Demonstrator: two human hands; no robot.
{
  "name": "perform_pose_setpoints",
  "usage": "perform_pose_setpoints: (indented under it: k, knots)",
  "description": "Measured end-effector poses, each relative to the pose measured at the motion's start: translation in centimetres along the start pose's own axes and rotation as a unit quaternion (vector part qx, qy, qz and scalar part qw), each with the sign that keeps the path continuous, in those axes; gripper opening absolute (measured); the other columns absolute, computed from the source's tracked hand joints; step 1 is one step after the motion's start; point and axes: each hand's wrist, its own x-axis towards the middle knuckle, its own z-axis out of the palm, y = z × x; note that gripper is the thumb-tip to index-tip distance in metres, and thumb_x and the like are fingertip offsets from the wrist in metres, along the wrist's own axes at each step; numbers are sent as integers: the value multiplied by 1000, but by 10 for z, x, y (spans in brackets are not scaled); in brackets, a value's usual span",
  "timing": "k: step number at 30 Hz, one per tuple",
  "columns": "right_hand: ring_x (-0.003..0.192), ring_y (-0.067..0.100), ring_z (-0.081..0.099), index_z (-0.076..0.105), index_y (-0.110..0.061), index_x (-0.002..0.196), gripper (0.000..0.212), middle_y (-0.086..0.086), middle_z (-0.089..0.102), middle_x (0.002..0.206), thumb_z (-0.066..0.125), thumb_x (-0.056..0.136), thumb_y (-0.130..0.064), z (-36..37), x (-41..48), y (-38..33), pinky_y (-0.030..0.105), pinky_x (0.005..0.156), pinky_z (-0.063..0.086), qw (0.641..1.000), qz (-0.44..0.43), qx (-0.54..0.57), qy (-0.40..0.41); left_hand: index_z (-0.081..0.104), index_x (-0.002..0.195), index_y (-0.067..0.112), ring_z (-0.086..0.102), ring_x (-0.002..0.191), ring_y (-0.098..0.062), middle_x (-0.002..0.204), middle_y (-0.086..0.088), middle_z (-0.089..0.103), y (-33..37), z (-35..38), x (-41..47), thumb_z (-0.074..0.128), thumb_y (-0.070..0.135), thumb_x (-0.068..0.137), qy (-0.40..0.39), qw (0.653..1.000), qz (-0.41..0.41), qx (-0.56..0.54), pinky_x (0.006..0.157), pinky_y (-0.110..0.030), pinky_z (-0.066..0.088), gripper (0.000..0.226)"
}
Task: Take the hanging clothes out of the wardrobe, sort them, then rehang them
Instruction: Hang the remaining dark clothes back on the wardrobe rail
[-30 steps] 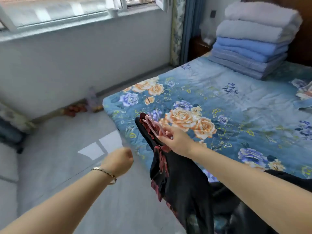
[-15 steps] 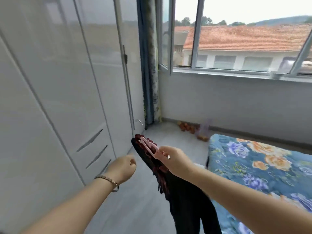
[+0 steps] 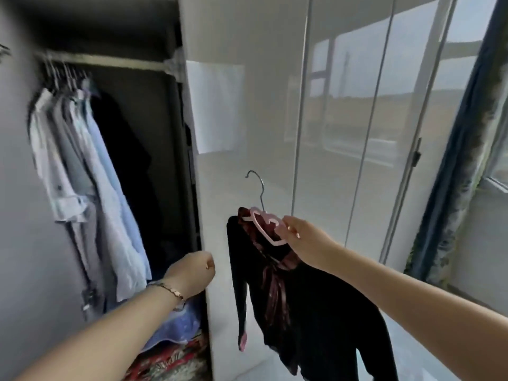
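Wardrobe (image 3: pixel 115 160) now faced, bed gone; right hand (image 3: pixel 301 240) still gripping pink hanger (image 3: pixel 265 225) with black garment (image 3: pixel 302 303); left hand (image 3: pixel 193 273) seemingly fisted.

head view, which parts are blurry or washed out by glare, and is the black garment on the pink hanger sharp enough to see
Head view: the pale hanging shirts and metal rail in the dark wardrobe opening are motion-smeared; the glossy white wardrobe doors carry hazy window reflections; the black garment on the pink plastic hanger, gripped by the right hand, is fairly sharp; straight edges bow from the wide lens.
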Motion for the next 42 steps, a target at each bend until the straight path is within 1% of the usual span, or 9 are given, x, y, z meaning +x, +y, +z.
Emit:
perform_pose_setpoints:
  k: [3, 6, 12, 17, 25, 29, 32, 37, 42]
  knots:
    - [60, 16, 43, 43, -24, 71, 30, -4, 43, 63, 39, 99, -32, 15, 54, -48, 30, 57, 31, 1000, -23, 6, -3, 48, 68, 27, 58, 81, -18, 81, 5, 59, -49, -50, 9, 40, 17, 92, 41, 999, -22, 27, 74, -29, 48, 27]
    - [53, 13, 39, 42, -27, 68, 33, -4, 43, 62, 37, 99, -34, 28, 106, -94, 27, 52, 28, 999, -39, 7, 0, 55, 79, 23, 52, 69, -16, 80, 2, 61, -92, -96, 26, 37, 15, 92, 69, 995, -53, 45, 60, -25, 40, 23]
    - [53, 12, 39, 58, -4, 100, 37, 0, 47, 67, 34, 100, -32, 55, 197, -158, 23, 49, 30, 998, -39, 36, 23, 38, 63, 22, 44, 59, -15, 64, 4, 46, -146, -162, 74, 36, 9, 90, 138, 985, -99, 39, 55, -25, 35, 30]
    - [54, 11, 36, 48, -8, 85, 28, -2, 41, 64, 35, 100, -29, 76, 270, -193, 23, 50, 29, 996, -46, 53, 47, 56, 91, 18, 59, 80, -22, 88, -3, 62, -162, -198, 116, 39, 13, 93, 163, 983, -69, 43, 63, -28, 41, 18]
    - [59, 16, 45, 44, -13, 70, 32, -1, 46, 64, 41, 98, -26, 101, 408, -246, 25, 49, 29, 990, -84, 84, 72, 58, 107, 17, 55, 77, -19, 91, 0, 62, -186, -281, 197, 41, 14, 93, 303, 948, -48, 81, 56, -26, 36, 23]
    - [78, 25, 56, 58, -5, 96, 31, 7, 60, 84, 38, 99, -28, 90, 475, -288, 28, 62, 38, 983, -117, 102, 102, 59, 108, 18, 56, 84, -18, 98, 0, 64, -196, -331, 227, 41, 14, 92, 359, 925, -57, 113, 56, -25, 35, 24]
    - [99, 31, 59, 57, -3, 109, 33, 15, 63, 105, 36, 101, -27, 72, 530, -327, 30, 74, 41, 973, -141, 110, 147, 59, 103, 21, 58, 90, -20, 100, 2, 63, -203, -366, 247, 41, 17, 92, 395, 905, -72, 145, 73, -28, 40, 21]
    - [110, 33, 58, 51, -7, 123, 31, 16, 61, 118, 41, 96, -16, 73, 617, -373, 34, 92, 47, 965, -166, 119, 166, 60, 98, 21, 55, 73, -16, 86, 5, 64, -219, -405, 269, 42, 20, 94, 426, 886, -82, 164, 55, -25, 36, 18]
    - [117, 33, 55, 51, -8, 127, 31, 18, 58, 125, 43, 98, -16, 131, 641, -384, 34, 96, 44, 971, -208, 75, 91, 59, 101, 21, 54, 75, -15, 90, 6, 65, -233, -413, 284, 42, 18, 93, 429, 878, -105, 184, 58, -26, 36, 19]
